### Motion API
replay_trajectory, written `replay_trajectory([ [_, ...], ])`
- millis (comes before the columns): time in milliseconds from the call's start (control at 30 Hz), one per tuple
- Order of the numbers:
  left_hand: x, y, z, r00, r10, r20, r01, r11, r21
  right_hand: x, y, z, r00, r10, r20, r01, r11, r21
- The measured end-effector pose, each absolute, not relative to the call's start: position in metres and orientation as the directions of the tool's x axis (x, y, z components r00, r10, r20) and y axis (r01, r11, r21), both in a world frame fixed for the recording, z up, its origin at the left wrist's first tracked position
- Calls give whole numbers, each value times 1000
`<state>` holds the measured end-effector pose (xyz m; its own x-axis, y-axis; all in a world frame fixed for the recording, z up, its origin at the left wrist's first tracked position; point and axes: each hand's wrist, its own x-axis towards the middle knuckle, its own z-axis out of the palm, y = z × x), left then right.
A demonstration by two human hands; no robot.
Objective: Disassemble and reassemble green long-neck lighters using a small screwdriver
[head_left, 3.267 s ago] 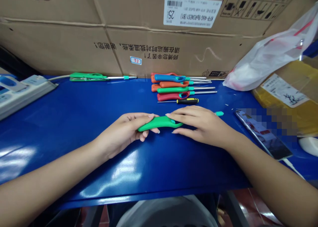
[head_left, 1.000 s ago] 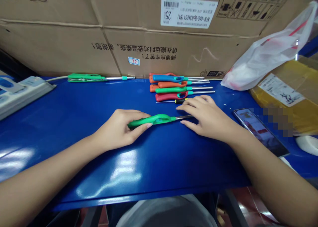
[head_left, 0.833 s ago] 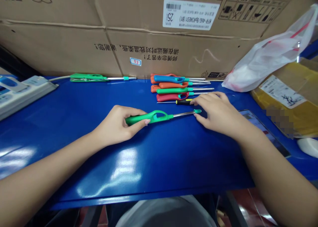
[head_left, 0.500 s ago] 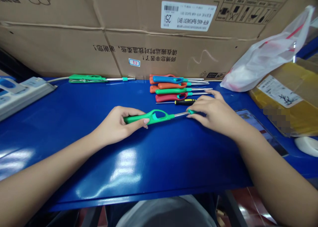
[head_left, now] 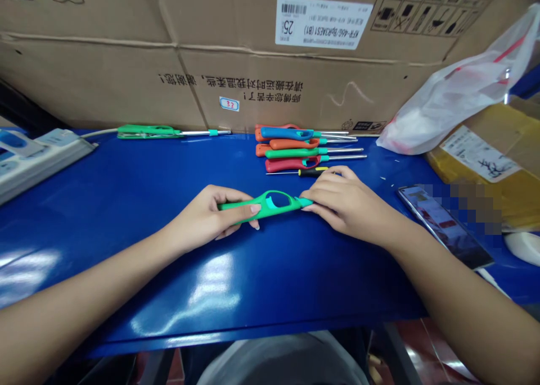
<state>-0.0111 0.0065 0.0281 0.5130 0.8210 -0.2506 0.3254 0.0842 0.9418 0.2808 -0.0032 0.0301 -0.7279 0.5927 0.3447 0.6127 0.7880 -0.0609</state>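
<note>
My left hand point(head_left: 223, 213) is closed around the handle of a green long-nosed gas lighter point(head_left: 276, 203), held above the blue table. The thumb lies along the handle, behind the loop that frames a teal trigger. My right hand point(head_left: 343, 199) pinches the teal collar point(head_left: 304, 202), which meets the front end of the green handle. Those fingers hide the metal barrel. Just behind my right hand lies a black and yellow screwdriver point(head_left: 311, 172). Beyond it several lighters lie stacked side by side, among them a red one point(head_left: 287, 164), a green one point(head_left: 291, 153) and a blue one point(head_left: 284, 133).
Another green lighter point(head_left: 147, 131) with its casing apart lies by the white power strip point(head_left: 40, 160) at left. A large cardboard box point(head_left: 236, 64) walls off the back. At right are a plastic bag point(head_left: 447, 104), a yellow-taped parcel point(head_left: 517, 171), a phone point(head_left: 447, 227) and a white mouse point(head_left: 525, 247).
My right hand has moved left along the barrel, bringing the teal collar from near the tip to the handle's front end. The left hand still holds the lighter, shifted slightly right.
</note>
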Motion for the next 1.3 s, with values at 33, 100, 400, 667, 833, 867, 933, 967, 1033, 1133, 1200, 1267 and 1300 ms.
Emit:
replay_trajectory([
  [33, -11, 6, 28, 525, 813, -252, 306, 96, 947, 281, -3, 31, -740, 576, 348, 600, 799, -47],
  [100, -11, 5, 28, 541, 801, -258, 276, 120, 954, 280, -3, 30, -763, 540, 357, 575, 818, -9],
  [400, -8, 1, 28, 539, 785, -306, 216, 223, 951, 274, -5, 22, -771, 426, 472, 523, 848, 88],
  [667, -7, 0, 30, 535, 795, -285, 242, 179, 954, 276, -6, 25, -745, 497, 445, 562, 827, 18],
  [833, -5, -1, 31, 551, 813, -189, 319, 4, 948, 274, -13, 32, -674, 685, 278, 659, 727, -194],
  [867, -5, -1, 31, 562, 808, -178, 311, -7, 950, 273, -15, 33, -665, 700, 261, 663, 714, -224],
  [933, -6, -1, 30, 582, 795, -170, 277, 3, 961, 272, -17, 35, -656, 714, 246, 663, 700, -265],
  [967, -6, 0, 30, 587, 791, -172, 257, 20, 966, 272, -17, 35, -650, 720, 244, 664, 694, -278],
  [1033, -7, 1, 29, 576, 798, -174, 222, 52, 974, 272, -16, 34, -639, 729, 246, 669, 684, -292],
  [1133, -7, 3, 27, 539, 829, -151, 239, 22, 971, 274, -13, 33, -619, 739, 267, 680, 674, -287],
  [1200, -8, 4, 27, 528, 845, -90, 286, -77, 955, 275, -11, 33, -601, 754, 265, 702, 656, -278],
  [1267, -8, 5, 26, 522, 853, -16, 312, -173, 934, 276, -10, 33, -587, 773, 241, 720, 634, -282],
  [1300, -8, 5, 25, 517, 856, 15, 313, -206, 927, 276, -10, 33, -585, 779, 228, 723, 627, -289],
])
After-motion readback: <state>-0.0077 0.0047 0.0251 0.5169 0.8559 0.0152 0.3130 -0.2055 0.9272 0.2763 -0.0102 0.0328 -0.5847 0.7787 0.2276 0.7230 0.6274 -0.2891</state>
